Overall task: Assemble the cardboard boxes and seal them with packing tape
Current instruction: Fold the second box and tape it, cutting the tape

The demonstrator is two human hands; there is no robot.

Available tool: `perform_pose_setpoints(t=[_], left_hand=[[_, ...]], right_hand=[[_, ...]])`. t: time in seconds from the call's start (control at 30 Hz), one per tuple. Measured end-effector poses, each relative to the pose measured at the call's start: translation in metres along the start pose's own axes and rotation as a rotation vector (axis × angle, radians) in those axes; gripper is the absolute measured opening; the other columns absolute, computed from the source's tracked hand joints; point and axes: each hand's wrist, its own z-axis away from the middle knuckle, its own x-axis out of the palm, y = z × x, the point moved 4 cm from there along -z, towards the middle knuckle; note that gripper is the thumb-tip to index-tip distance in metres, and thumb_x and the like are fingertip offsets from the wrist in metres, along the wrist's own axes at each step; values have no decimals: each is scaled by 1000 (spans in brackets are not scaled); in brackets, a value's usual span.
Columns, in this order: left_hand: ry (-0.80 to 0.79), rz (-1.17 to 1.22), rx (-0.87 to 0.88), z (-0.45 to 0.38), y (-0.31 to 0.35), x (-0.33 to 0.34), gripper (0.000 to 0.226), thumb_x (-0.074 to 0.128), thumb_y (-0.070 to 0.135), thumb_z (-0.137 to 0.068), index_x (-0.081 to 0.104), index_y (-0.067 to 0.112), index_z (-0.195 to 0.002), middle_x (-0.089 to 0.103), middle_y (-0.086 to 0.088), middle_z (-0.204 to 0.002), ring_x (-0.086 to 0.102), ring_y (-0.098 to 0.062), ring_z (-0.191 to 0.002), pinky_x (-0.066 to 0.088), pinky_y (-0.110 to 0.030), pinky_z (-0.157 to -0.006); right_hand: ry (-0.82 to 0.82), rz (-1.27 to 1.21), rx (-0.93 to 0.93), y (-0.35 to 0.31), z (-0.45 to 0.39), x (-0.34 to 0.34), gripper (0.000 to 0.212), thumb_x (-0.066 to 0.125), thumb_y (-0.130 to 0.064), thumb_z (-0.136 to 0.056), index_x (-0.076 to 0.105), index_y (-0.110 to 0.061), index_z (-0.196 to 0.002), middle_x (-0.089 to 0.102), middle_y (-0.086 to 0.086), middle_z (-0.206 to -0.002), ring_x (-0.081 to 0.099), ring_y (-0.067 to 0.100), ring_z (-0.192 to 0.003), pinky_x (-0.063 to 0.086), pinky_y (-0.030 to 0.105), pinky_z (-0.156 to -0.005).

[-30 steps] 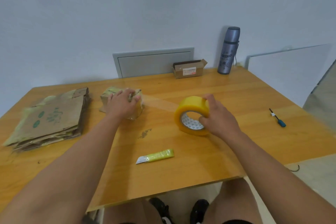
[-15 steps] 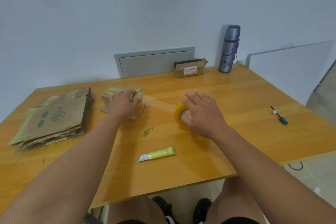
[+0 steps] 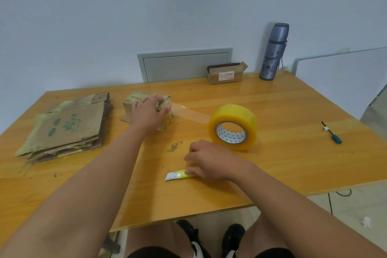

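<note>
A small cardboard box sits on the wooden table, left of centre. My left hand lies over its top and presses down on it, with the thumb at the taped right edge. A clear strip of tape runs from the box to the yellow tape roll, which stands on its edge with no hand on it. A yellow-green utility knife lies nearer me. My right hand covers its right end with fingers curled onto it.
A stack of flattened cardboard boxes lies at the left. At the back stand a small open box with a label and a grey flask. A blue-handled screwdriver lies at the right. The table's front edge is close to my knees.
My right hand let go of the tape roll and moved down toward me onto the utility knife. The roll now stands alone. My left hand stayed on the box.
</note>
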Motion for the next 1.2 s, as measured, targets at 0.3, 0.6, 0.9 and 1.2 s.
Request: perform_pose_setpoints(t=[0.3,0.6,0.9,1.2], left_hand=[[-8,15,5,0,-3,1,50,45,59,-97,51,29,-137,44,1,-152,27,-20,-146,5,-42,-120],[25,18,13,-1,-2,3,49,43,58,-98,53,28,-136,46,1,-151,29,-21,-145,7,-44,-120],[112,60,19,1,-2,5,40,40,51,-101,59,28,-127,53,-2,-144,38,-24,-139,11,-45,-120],[241,82,36,4,-3,11,44,43,51,-94,66,26,-123,56,0,-142,45,-23,-132,13,-41,-117]], right_hand=[[-110,-152,98,-2,-1,-8,17,49,-35,-102,43,-20,-106,55,6,-95,51,25,-83,40,37,-64],[479,-357,50,18,-13,-71,28,50,-14,-100,69,-17,-121,68,7,-102,59,21,-90,41,31,-73],[598,-953,153,36,-68,-121,23,55,-15,-98,70,-19,-115,75,-1,-96,71,20,-91,60,39,-82],[616,-926,308,56,-129,-135,18,63,-19,-91,63,-11,-75,58,-1,-56,48,3,-40,43,20,-50]])
